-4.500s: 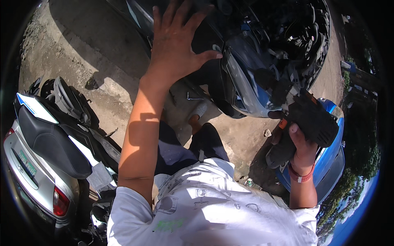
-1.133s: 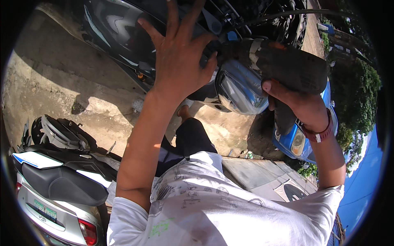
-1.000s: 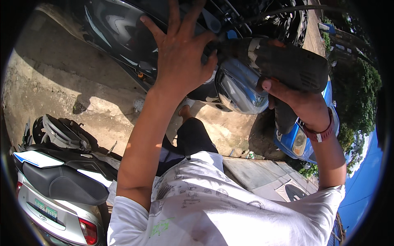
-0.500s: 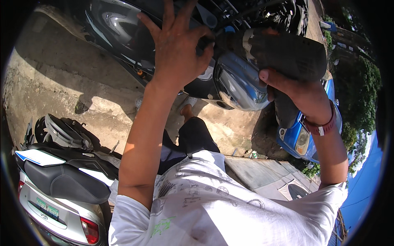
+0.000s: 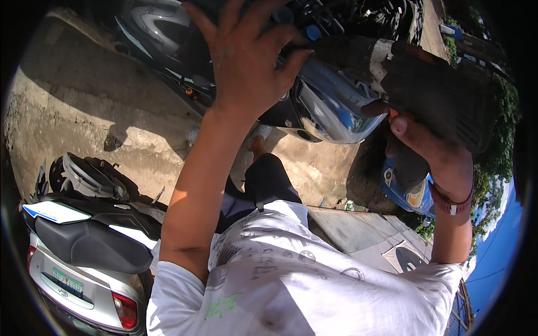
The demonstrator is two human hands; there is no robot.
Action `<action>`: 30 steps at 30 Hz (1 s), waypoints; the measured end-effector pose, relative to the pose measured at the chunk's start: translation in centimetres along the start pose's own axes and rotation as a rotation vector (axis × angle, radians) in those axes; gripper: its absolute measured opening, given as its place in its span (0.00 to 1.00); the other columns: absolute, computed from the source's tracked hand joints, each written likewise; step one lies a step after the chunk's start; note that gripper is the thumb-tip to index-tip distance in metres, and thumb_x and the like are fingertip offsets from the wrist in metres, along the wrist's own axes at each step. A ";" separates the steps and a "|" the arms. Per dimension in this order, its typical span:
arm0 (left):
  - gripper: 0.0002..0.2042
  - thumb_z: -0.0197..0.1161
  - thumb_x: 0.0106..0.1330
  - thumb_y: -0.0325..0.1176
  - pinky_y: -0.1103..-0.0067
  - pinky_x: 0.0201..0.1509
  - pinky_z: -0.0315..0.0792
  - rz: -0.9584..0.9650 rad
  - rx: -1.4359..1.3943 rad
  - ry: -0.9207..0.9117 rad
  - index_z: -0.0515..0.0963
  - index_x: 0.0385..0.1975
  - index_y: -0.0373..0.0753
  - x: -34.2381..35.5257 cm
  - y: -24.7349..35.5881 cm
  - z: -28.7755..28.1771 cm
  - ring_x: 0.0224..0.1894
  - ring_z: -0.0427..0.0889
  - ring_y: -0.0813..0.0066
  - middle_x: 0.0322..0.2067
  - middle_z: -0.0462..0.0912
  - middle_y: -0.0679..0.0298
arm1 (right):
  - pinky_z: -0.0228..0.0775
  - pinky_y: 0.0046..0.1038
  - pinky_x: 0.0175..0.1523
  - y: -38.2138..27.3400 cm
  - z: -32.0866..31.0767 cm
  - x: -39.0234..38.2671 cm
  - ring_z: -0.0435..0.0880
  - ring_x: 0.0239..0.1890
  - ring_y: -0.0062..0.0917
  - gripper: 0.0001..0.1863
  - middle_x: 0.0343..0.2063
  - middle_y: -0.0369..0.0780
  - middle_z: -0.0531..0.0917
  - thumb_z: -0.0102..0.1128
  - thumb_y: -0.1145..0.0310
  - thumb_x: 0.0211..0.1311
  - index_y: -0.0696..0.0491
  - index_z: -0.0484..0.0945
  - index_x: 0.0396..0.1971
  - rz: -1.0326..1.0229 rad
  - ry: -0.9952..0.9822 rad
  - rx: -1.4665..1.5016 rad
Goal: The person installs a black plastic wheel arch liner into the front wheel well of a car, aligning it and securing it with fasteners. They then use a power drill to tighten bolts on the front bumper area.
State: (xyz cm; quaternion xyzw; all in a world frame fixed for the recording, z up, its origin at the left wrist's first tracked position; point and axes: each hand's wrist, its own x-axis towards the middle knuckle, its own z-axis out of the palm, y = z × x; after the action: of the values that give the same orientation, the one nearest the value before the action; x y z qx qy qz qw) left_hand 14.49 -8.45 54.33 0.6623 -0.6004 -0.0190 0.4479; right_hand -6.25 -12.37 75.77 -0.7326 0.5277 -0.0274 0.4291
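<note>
My right hand grips a dark cordless power drill by its handle, the thumb beside an orange trigger. A worn white band circles the drill's body, and its nose points left toward my left hand. That hand is over the dark motorcycle bodywork, with thumb and index finger curled together by the drill's nose and the other fingers spread. Whatever lies between thumb and index finger is dark and hidden. Just below the drill is the motorcycle's clear headlight.
A parked motorcycle with a black seat and a white car are at lower left. A blue vehicle stands behind the drill. Concrete ground lies under the motorcycle, and a round blue cap shows near the drill's nose.
The drill and my right hand have moved right, so its nose has drawn back from my left fingers. My left hand has shifted slightly right, its thumb and index finger still curled.
</note>
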 end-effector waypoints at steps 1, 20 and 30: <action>0.10 0.78 0.49 0.42 0.31 0.78 0.29 0.040 -0.021 0.053 0.84 0.27 0.51 -0.4 0.2 -0.4 0.81 0.52 0.44 0.71 0.73 0.67 | 0.82 0.25 0.40 0.3 -0.5 -1.4 0.87 0.36 0.28 0.35 0.47 0.45 0.87 0.74 0.71 0.66 0.57 0.70 0.71 -0.004 0.009 0.060; 0.06 0.77 0.59 0.36 0.68 0.66 0.77 -0.187 -0.197 -0.446 0.86 0.29 0.47 -35.4 9.1 1.5 0.28 0.88 0.76 0.26 0.88 0.69 | 0.80 0.30 0.41 22.9 11.4 -16.2 0.87 0.35 0.26 0.33 0.43 0.38 0.85 0.70 0.79 0.68 0.58 0.67 0.70 0.677 -0.402 0.834; 0.06 0.71 0.70 0.30 0.67 0.40 0.80 -1.302 -0.006 -0.217 0.83 0.37 0.34 -54.1 11.9 7.5 0.36 0.89 0.49 0.31 0.88 0.50 | 0.81 0.40 0.56 40.3 13.2 -10.0 0.88 0.54 0.46 0.43 0.55 0.53 0.86 0.72 0.65 0.63 0.54 0.62 0.76 -0.036 -0.755 -0.099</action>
State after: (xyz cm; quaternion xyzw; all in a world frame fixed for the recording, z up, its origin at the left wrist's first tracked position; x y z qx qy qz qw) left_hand -14.08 32.73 29.48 0.8831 -0.1190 -0.3543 0.2836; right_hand -34.35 0.48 45.05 -0.7200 0.3205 0.2623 0.5568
